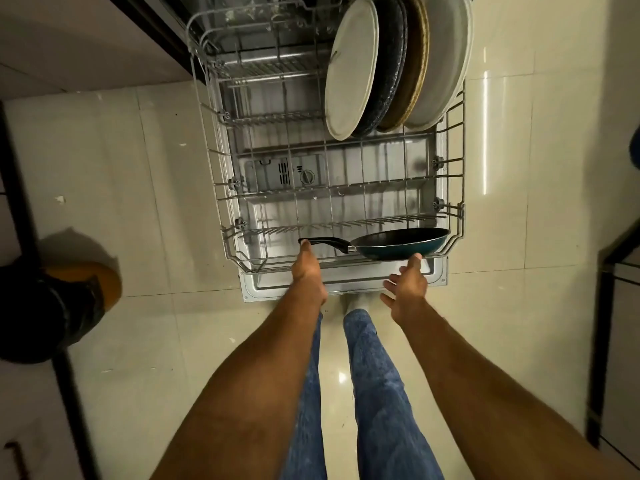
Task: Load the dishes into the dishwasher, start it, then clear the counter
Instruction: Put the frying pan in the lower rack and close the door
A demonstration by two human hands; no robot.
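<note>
No writing, brand, number or sign can be read anywhere in this view (the grey plastic detergent compartment (pixel 277 173) in the open dishwasher door carries small moulded marks beside its round cap, but they are too small to read).

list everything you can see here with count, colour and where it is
wire dishwasher rack: one, grey, pulled out over the open door
large round plates: four, white, dark speckled, tan, white, on edge at the rack's far right
teal frying pan with black handle: one, at the rack's near edge
tiled floor: cream, all round
blue jeans: two legs, below
left hand: at the handle's end
right hand: fingers spread, touching the pan's rim
</note>
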